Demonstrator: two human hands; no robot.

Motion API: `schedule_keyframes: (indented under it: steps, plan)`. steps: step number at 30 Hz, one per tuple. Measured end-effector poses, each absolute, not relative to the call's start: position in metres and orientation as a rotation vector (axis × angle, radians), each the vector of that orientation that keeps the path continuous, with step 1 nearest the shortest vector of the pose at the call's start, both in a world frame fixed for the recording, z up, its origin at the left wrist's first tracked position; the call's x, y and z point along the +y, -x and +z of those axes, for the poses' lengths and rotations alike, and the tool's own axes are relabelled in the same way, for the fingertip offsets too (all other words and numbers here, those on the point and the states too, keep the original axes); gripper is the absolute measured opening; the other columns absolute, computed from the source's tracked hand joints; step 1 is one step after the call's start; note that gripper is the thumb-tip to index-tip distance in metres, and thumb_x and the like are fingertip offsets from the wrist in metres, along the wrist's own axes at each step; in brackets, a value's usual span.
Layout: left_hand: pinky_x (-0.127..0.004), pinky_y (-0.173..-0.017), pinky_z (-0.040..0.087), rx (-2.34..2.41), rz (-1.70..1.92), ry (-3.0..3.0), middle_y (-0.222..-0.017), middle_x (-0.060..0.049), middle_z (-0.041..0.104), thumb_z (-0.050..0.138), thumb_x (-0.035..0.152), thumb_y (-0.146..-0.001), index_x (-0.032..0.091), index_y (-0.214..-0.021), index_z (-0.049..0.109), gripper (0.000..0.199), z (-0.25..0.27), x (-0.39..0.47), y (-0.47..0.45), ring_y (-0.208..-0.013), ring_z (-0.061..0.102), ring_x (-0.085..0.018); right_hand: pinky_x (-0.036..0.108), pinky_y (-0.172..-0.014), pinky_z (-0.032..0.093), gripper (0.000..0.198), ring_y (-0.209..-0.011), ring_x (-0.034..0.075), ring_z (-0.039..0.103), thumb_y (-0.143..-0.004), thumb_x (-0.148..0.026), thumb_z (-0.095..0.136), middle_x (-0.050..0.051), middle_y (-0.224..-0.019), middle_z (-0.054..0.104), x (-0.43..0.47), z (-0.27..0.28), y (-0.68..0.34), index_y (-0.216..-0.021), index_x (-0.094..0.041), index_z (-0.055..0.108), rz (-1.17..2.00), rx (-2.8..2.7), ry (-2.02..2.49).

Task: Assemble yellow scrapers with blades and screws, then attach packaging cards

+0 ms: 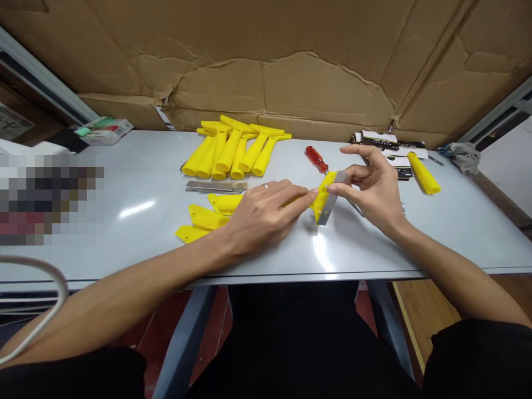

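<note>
On the bench (137,238), left hand (266,216) grips a scraper (321,194), right hand (374,191) pinches its blade (328,207), seated I reckon; other handles (230,149) look bladeless.

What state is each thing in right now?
Scraper: held, tilted
Left hand: holding scraper
Right hand: pinching scraper's blade
Screwdriver: lying, partly hidden
Handles: piled
Lone handle: lying beside boxes
Boxes: piled
Loose blades: lying flat
Yellow pieces: lying side by side
Plastic bag: crumpled
</note>
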State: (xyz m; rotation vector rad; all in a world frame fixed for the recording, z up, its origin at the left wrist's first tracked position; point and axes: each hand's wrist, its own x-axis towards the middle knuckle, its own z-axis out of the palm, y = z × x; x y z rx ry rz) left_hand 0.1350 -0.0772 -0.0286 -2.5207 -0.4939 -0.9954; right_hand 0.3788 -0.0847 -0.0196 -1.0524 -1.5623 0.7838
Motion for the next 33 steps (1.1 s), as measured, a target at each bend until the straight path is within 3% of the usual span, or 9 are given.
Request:
schedule_keyframes:
  steps: [10, 13, 16, 21, 23, 26, 28, 30, 33]
  plan:
    - [-0.034, -0.077, 0.057, -0.464, -0.816, 2.623, -0.11, -0.011, 0.075, 0.052, 0.008, -0.1, 0.008, -0.133, 0.058, 0.033, -0.018, -0.078, -0.133, -0.096, 0.071, -0.022, 0.018, -0.065, 0.05, 0.073, -0.065, 0.003, 0.057, -0.071, -0.052, 0.089, -0.002, -0.083, 0.064, -0.09, -0.017, -0.378, -0.129, -0.021, 0.058, 0.754, -1.698, 1.053]
    - [-0.034, -0.076, 0.057, -0.597, -0.948, 2.678, -0.111, -0.01, 0.076, 0.062, 0.024, -0.099, 0.01, -0.135, 0.059, 0.039, -0.017, -0.084, -0.136, -0.095, 0.072, -0.023, 0.022, -0.072, 0.054, 0.072, -0.069, 0.006, 0.06, -0.075, -0.055, 0.085, -0.002, -0.082, 0.062, -0.096, -0.019, -0.37, -0.131, -0.023, 0.056, 0.726, -1.676, 1.026]
    - [-0.032, -0.066, 0.052, -0.739, -1.027, 2.598, -0.093, -0.006, 0.076, 0.068, 0.04, -0.098, 0.013, -0.127, 0.065, 0.04, -0.018, -0.089, -0.139, -0.081, 0.071, -0.021, 0.027, -0.077, 0.057, 0.069, -0.073, 0.008, 0.062, -0.081, -0.056, 0.08, -0.001, -0.081, 0.061, -0.105, -0.023, -0.358, -0.135, -0.024, 0.052, 0.668, -1.679, 1.011]
    - [-0.03, -0.066, 0.051, -0.952, -1.024, 2.716, -0.087, -0.004, 0.076, 0.072, 0.04, -0.097, 0.02, -0.107, 0.072, 0.023, -0.015, -0.088, -0.137, -0.076, 0.071, -0.018, 0.029, -0.079, 0.06, 0.07, -0.076, 0.009, 0.065, -0.083, -0.053, 0.079, -0.001, -0.083, 0.064, -0.112, -0.02, -0.346, -0.137, -0.023, 0.047, 0.644, -1.666, 0.947]
    - [-0.031, -0.067, 0.054, -1.025, -1.084, 2.74, -0.09, -0.003, 0.077, 0.074, 0.044, -0.095, 0.021, -0.102, 0.072, 0.024, -0.011, -0.082, -0.132, -0.077, 0.071, -0.019, 0.027, -0.077, 0.06, 0.059, -0.075, 0.008, 0.067, -0.087, -0.053, 0.075, 0.001, -0.085, 0.067, -0.106, -0.011, -0.354, -0.131, -0.02, 0.052, 0.606, -1.63, 0.908]
    - [-0.032, -0.066, 0.056, -1.133, -1.269, 2.702, -0.088, -0.001, 0.077, 0.079, 0.05, -0.09, 0.023, -0.096, 0.071, 0.029, -0.003, -0.07, -0.121, -0.074, 0.07, -0.017, 0.02, -0.063, 0.052, 0.038, -0.068, 0.005, 0.066, -0.098, -0.05, 0.061, 0.005, -0.078, 0.068, -0.084, 0.007, -0.391, -0.1, -0.013, 0.065, 0.4, -1.541, 0.947]
    - [-0.031, -0.063, 0.057, -1.194, -1.409, 2.675, -0.083, 0.0, 0.076, 0.084, 0.053, -0.084, 0.022, -0.09, 0.07, 0.034, 0.005, -0.063, -0.112, -0.07, 0.068, -0.016, 0.015, -0.054, 0.047, 0.033, -0.059, 0.003, 0.063, -0.092, -0.044, 0.07, 0.007, -0.073, 0.069, -0.066, 0.015, -0.426, -0.089, -0.012, 0.067, 0.335, -1.612, 1.028]
    - [-0.032, -0.062, 0.058, -1.257, -1.521, 2.721, -0.08, 0.0, 0.075, 0.086, 0.055, -0.08, 0.022, -0.086, 0.069, 0.037, 0.015, -0.059, -0.104, -0.069, 0.067, -0.015, 0.014, -0.046, 0.039, 0.029, -0.051, 0.002, 0.059, -0.088, -0.041, 0.074, 0.008, -0.066, 0.067, -0.05, 0.016, -0.455, -0.088, -0.012, 0.071, 0.362, -1.721, 1.058]
    - [-0.034, -0.061, 0.06, -1.324, -1.705, 2.883, -0.085, -0.002, 0.078, 0.088, 0.054, -0.08, 0.022, -0.091, 0.072, 0.038, 0.036, -0.054, -0.097, -0.07, 0.069, -0.016, 0.015, -0.046, 0.039, 0.03, -0.049, 0.002, 0.057, -0.09, -0.041, 0.072, 0.008, -0.069, 0.069, -0.043, 0.007, -0.462, -0.091, -0.011, 0.072, 0.375, -1.746, 1.121]
